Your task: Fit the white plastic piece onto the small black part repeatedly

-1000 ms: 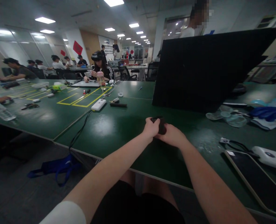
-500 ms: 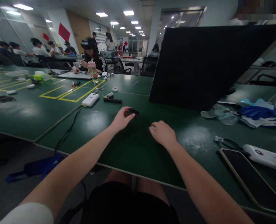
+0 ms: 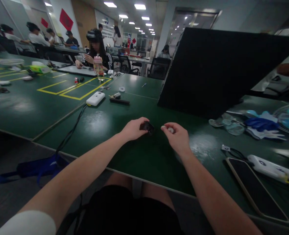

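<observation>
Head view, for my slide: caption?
Left hand holds small black part; right hand pinches pale piece, at green table.

small pale piece (image 3: pixel 170 130) in right hand (image 3: pixel 177 138): too small to tell | phone (image 3: pixel 254 189): corner cut off

We work under rows of ceiling lights (image 3: pixel 109 4), cool and rather dim; they leave pale glare on the green table (image 3: pixel 134 163); shadows are soft; the black object (image 3: pixel 148 127) in our left hand (image 3: pixel 134 129) shows no detail; the pale bit (image 3: pixel 170 130) pinched in our right hand (image 3: pixel 177 138) is blurred; the edges bend and smear, the fan (image 3: pixel 288 119) most.
</observation>
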`<state>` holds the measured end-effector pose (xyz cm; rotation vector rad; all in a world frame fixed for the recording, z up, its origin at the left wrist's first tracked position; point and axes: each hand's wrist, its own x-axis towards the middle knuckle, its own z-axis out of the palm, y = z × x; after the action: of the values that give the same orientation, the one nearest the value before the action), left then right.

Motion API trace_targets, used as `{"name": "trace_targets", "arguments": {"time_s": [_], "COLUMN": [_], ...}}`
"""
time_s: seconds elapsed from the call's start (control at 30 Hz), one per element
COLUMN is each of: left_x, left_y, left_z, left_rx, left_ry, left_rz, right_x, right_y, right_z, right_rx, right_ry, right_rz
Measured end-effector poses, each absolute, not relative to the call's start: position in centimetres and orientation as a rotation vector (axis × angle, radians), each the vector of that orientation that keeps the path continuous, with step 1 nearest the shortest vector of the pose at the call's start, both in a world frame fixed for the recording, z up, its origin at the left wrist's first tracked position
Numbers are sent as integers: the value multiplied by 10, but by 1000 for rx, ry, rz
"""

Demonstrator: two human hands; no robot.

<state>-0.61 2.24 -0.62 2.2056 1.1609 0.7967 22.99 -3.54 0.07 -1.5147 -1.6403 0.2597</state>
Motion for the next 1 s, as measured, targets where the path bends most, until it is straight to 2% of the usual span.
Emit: {"name": "trace_targets", "arguments": {"time_s": [0.2, 0.53, 0.67, 0.8, 1.0], "left_x": [-2, -6, -9, -11, -12], "left_y": [18, 18, 20, 24, 25], "left_z": [-9, -7, -8, -9, -9], "left_rx": [2284, 2249, 2239, 2250, 2264], "left_ry": [990, 939, 1153, 1306, 1298], "left_rz": [705, 696, 737, 727, 731], "right_x": [204, 221, 232, 246, 270], "right_y": [-41, -39, -40, -41, -31], "right_z": [3, 7, 10, 9, 1], "right_rx": [-1281, -1544, -1739, -1701, -1677], "right_ry": [-1972, -1873, -1764, -1907, -2082], "right_rz": [203, 163, 348, 603, 384]}}
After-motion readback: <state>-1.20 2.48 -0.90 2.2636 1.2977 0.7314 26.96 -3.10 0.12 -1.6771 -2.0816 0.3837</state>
